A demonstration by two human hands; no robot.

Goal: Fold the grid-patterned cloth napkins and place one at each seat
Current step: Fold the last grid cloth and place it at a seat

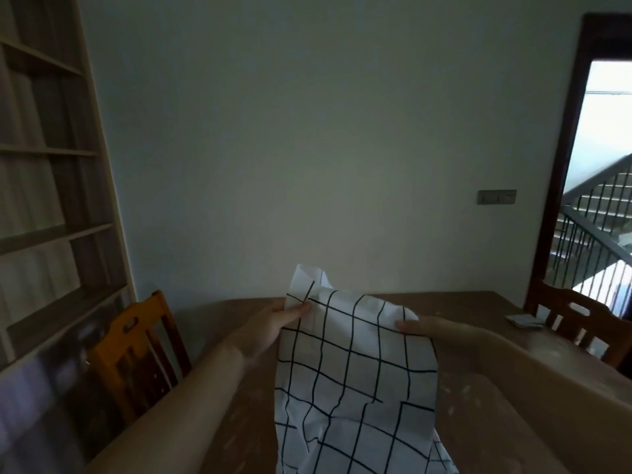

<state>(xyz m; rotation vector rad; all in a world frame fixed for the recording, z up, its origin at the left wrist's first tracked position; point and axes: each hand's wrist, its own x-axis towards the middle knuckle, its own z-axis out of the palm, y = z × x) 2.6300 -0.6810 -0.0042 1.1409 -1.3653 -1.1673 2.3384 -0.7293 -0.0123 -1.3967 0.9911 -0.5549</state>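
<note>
napkin (355,378) x1, held up | left hand (273,325) + right hand (434,331) pinching | chairs x2

Light: your room reads dim, grey-green cast | Source: daylight through the doorway (605,159) at right, blown out to white | Shadow: wall (307,131) darkens toward the top corners | Blur: shelf unit (44,183) and lower-left corner smeared | Distortion: wide-angle bowing, shelves and door frame lean at edges | Focus: soft overall.

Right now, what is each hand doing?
Left hand: pinches the white grid-patterned cloth napkin at its upper left edge.
Right hand: holds the napkin's upper right edge.
</note>
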